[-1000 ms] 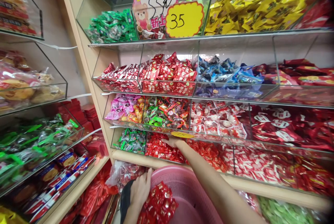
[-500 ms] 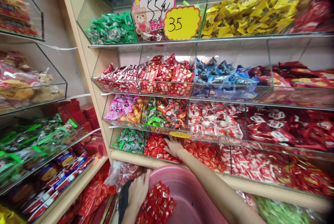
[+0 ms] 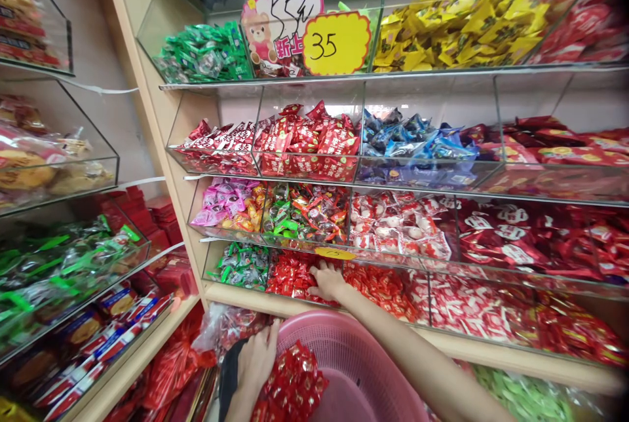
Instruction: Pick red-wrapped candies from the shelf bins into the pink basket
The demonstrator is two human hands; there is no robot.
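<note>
My right hand (image 3: 327,280) reaches into a clear bin of red wrapped candies (image 3: 289,276) on the lowest shelf row, fingers spread flat on the pile. My left hand (image 3: 256,360) grips the rim of a pink plastic basket (image 3: 354,356) held low in front of me. A heap of red wrapped candies (image 3: 292,386) lies in the basket beside that hand.
Clear acrylic bins fill the shelves: green candies (image 3: 204,52), yellow candies (image 3: 457,22), blue candies (image 3: 413,137), more red ones. A yellow price tag reading 35 (image 3: 335,43) stands on top. A second shelf unit (image 3: 59,258) runs along the left.
My right hand has sunk from the bin's rim down onto the red candies. The view has shifted slightly left; the left hand keeps its hold on the basket.
</note>
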